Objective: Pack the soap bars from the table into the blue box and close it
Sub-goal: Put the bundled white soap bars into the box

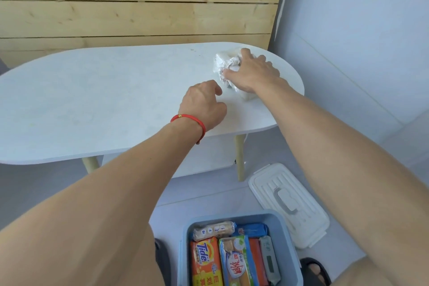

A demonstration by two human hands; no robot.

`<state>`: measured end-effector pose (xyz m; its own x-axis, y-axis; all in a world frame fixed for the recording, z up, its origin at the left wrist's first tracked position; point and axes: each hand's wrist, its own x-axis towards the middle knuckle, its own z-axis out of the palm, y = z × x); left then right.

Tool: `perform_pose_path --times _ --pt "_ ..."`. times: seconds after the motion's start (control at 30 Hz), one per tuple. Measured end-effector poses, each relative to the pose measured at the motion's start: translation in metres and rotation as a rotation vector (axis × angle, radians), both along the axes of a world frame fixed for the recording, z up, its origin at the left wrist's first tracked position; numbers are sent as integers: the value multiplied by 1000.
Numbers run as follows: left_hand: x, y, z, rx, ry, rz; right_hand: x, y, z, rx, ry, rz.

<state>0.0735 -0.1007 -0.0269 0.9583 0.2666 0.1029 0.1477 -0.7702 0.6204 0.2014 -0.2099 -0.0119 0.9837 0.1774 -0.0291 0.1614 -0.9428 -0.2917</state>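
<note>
The white oval worktop (92, 100) is the biggest thing here and it's pretty much bare now, apart from one crinkly white plastic-wrapped bundle (226, 62) near its far right end, which I'd guess is the last of the soap. Below the worktop's near edge, on the floor, sits the blue box (185, 251), lid off and already packed tight with wrapped soap bars (234, 260), a Tide bar (205, 260) on the left side. The white lid (287, 202) lies flat on the floor just right of the box, handle up, probably parked there so it's easy to grab for closing. The right hand (253, 72) is spread over the bundle, fingers curled down around it and clamping on. The left hand (203, 102) hovers just near it, loosely curled, holding nothing, likely ready to help gather the loose wrap.
</note>
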Motion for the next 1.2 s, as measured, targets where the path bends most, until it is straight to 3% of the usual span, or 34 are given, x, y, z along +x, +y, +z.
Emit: perform_pose_path --times 0.3,0.43,0.5,0.57,0.63,0.77,0.87,1.07,1.2 --pt "-41 -26 8 137 58 -225 -86 -72 0 212 54 36" --pt "-69 -40 -18 61 -160 -209 -140 -115 -9 502 80 -3" --pt "-86 -47 -54 8 -178 -180 -172 -140 -25 709 142 -53" --pt "-106 -50 -99 46 -30 -158 -202 -163 -52 878 248 -127" --pt "-128 -51 -145 115 240 -162 -232 -179 -86 930 357 -224" --pt "-168 -46 -203 305 494 -150 -275 -186 -162 669 478 -356" --pt "-185 -45 -218 298 574 -91 -292 -175 -205 427 484 -377" --pt "-188 -51 -224 248 568 -89 -304 -131 -243 38 238 -399" --pt "-191 -44 -230 231 536 -106 -309 -124 -257 -142 241 -335"
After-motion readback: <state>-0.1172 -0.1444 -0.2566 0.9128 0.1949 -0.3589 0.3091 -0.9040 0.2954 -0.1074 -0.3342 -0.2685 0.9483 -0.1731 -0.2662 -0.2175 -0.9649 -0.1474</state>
